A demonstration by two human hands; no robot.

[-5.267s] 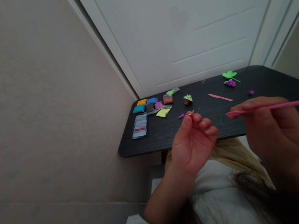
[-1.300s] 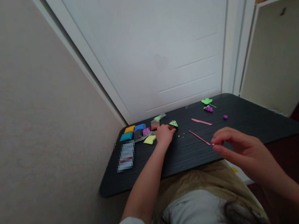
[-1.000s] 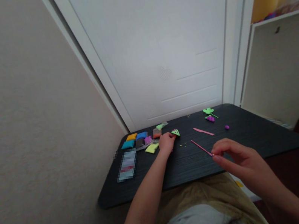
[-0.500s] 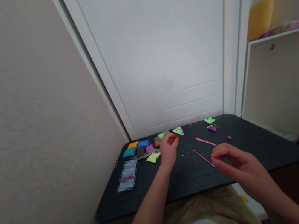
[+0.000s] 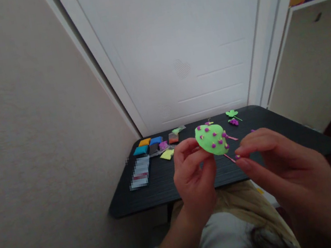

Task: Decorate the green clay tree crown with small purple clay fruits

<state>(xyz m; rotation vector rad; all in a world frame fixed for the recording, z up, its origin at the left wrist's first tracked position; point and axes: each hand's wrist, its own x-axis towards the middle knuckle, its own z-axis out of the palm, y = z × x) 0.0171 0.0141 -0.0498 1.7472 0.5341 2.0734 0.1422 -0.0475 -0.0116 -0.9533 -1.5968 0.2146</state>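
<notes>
Apparently bagged clay beyond left hand

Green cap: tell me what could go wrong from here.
The bead is tiny and pinched only at the fingertips of the right hand, so it could slip and drop.

The dots crowd the side of the green cap nearest that hand; a careless touch might knock one loose or smear it.

The left hand holds the cap in the air with fingers close to its rim, so squeezing or tilting might dent it, if it is soft.
</notes>
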